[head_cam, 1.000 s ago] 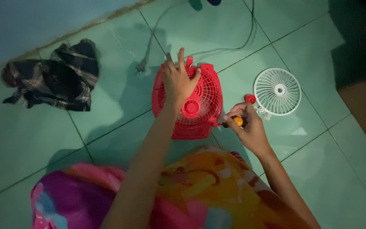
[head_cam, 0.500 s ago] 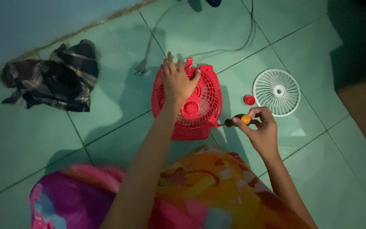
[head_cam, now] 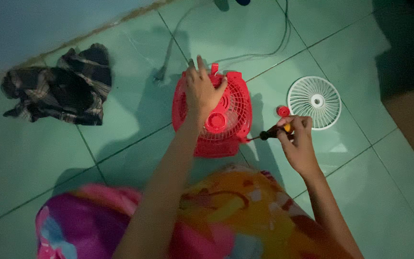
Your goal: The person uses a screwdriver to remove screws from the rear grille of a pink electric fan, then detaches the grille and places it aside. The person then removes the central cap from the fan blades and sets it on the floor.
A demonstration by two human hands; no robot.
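Fingers of the left hand (head_cam: pixel 202 93) are spread wide and press flat on the square red plastic fan (head_cam: pixel 212 114). This fan lies on the green tiled floor (head_cam: pixel 120 139), near the middle of it, just in front of the person's knees. Its round red hub sits right below the palm.

The right hand (head_cam: pixel 299 144) is curled around a small screwdriver with a black and orange handle (head_cam: pixel 273 132). The fingers pinch the handle tight. The thin metal tip points left and touches the right edge of the red fan, low down.

A round white plastic fan grille (head_cam: pixel 314 102) lies flat on the floor to the right of the fan, just above the right hand. A small round red cap (head_cam: pixel 283 111) sits between the grille and the fan.

A grey cord (head_cam: pixel 264 48) runs from the fan toward the far edge of the floor. A dark checked cloth (head_cam: pixel 58 86) lies crumpled near the far left wall. Bright pink and yellow clothes (head_cam: pixel 216 216) cover the person's lap.
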